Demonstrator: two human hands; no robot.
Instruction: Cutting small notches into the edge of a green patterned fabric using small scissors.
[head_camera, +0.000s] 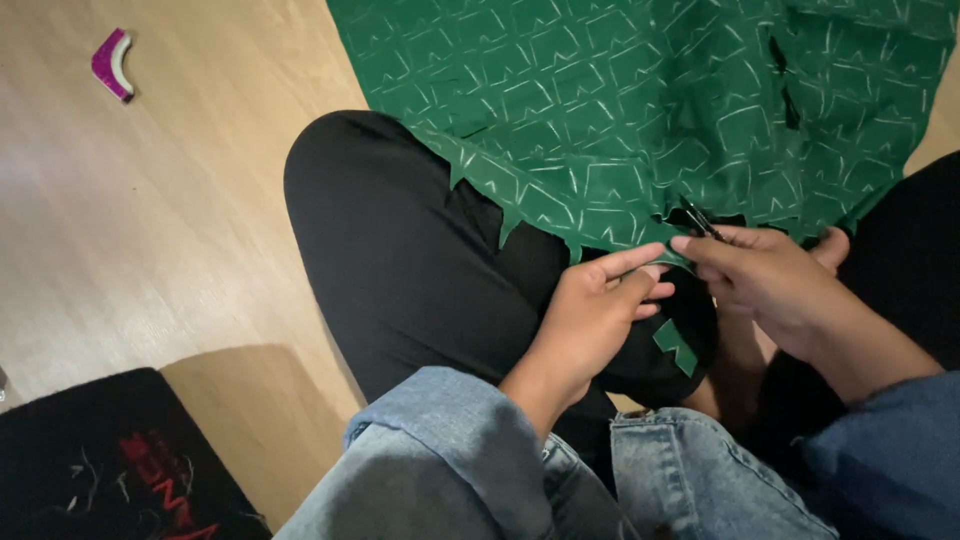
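Note:
A green fabric (640, 110) with thin white line patterns lies over my black-trousered legs and the floor. Its near edge is cut into jagged points. My left hand (590, 320) pinches that near edge between thumb and forefinger. My right hand (770, 280) holds small dark scissors (700, 220), their blades at the fabric's edge just right of my left fingertips. A small green scrap (676, 346) lies on my leg below the hands.
Light wooden floor (150, 220) stretches to the left. A curved magenta and white object (112, 64) lies at the top left. A black mat with red markings (110, 460) sits at the bottom left. Denim sleeves cover my forearms.

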